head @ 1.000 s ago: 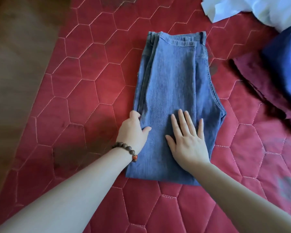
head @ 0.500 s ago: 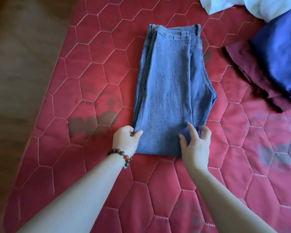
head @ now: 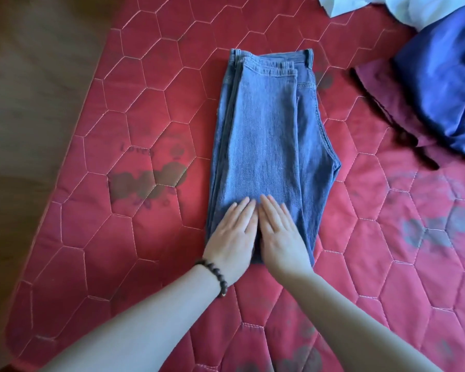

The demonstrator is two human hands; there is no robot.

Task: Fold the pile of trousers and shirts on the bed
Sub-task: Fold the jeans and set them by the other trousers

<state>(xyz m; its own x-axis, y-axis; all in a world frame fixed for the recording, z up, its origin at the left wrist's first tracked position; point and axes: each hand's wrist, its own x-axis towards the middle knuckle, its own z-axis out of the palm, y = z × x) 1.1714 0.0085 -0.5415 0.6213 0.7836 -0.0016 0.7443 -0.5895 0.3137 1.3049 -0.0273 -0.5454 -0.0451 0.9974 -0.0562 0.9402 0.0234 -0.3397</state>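
Note:
Folded blue jeans (head: 269, 135) lie lengthwise in the middle of the red quilted bed (head: 156, 103), waistband at the far end. My left hand (head: 232, 234), with a bead bracelet on its wrist, lies flat on the near end of the jeans. My right hand (head: 281, 237) lies flat beside it, fingers together and nearly touching the left. Both palms press on the denim and grip nothing. At the right lie a dark blue garment (head: 440, 84) over a maroon one (head: 379, 103), and a white cloth (head: 403, 6) at the top edge.
The bed's left edge runs diagonally; beyond it is brown floor (head: 32, 103). Dark printed patches mark the quilt left and right of the jeans. The heap of unfolded clothes fills the upper right corner.
Half a second ago both hands pinched the near corners of the jeans. Now they lie flat side by side on the near end. The jeans look shorter than one second ago.

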